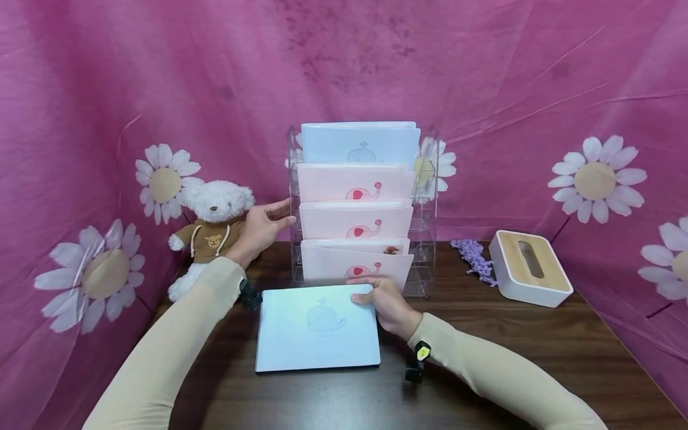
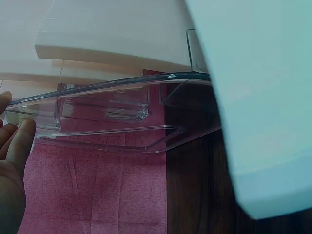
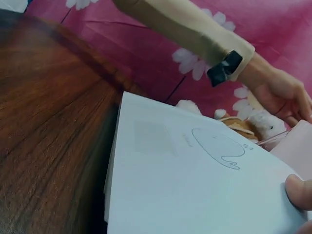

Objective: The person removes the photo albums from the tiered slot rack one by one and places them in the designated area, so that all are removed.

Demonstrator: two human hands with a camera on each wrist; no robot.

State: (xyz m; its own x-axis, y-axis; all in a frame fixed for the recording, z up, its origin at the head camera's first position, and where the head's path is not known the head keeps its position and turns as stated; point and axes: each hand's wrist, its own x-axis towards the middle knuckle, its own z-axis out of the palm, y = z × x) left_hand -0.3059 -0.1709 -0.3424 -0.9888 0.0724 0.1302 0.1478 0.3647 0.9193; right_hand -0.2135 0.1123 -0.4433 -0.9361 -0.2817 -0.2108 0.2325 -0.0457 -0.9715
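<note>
A clear file rack (image 1: 424,269) with tiers stands on the table, filled with pink folders (image 1: 355,222) bearing a red elephant and light blue folders (image 1: 360,143) with a whale at the top. My left hand (image 1: 261,230) holds the rack's left side panel (image 2: 126,83), thumb toward the front. My right hand (image 1: 392,306) pinches a light blue whale folder (image 1: 317,328) by its upper right corner, thumb (image 3: 298,191) on the cover. This folder is held in front of the rack's lowest tier, over the table. The fingers under it are mostly hidden.
A white teddy bear (image 1: 215,227) in a brown hoodie sits left of the rack, close to my left wrist. At the right are a purple knitted piece (image 1: 474,260) and a white tissue box (image 1: 532,269) with a wooden lid. Pink flowered cloth (image 1: 510,89) hangs around the dark wooden table (image 1: 484,334).
</note>
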